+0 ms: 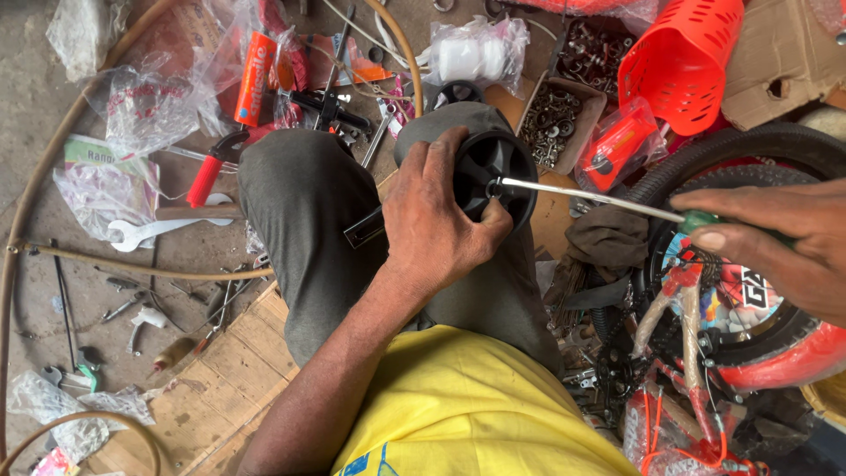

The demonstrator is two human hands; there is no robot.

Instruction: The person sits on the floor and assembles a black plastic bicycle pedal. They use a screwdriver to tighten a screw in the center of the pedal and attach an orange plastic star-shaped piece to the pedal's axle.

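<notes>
Your left hand [436,220] is clamped around a small black plastic wheel [495,174], holding it on your knee at the middle of the scene. Your right hand [780,242], at the right edge, is closed on the green handle of a screwdriver [599,198], whose metal tip sits at the wheel's hub. Just right stands a red child's bicycle [740,344]; a box of nuts [555,119] lies beyond the wheel.

A single head-worn camera is looking steeply down, at close range, over the person's yellow cotton shirt [467,405] and grey-trousered knees [308,211], taking in the tool-littered concrete floor [35,88] beyond. No second view is sharing the scene.
</notes>
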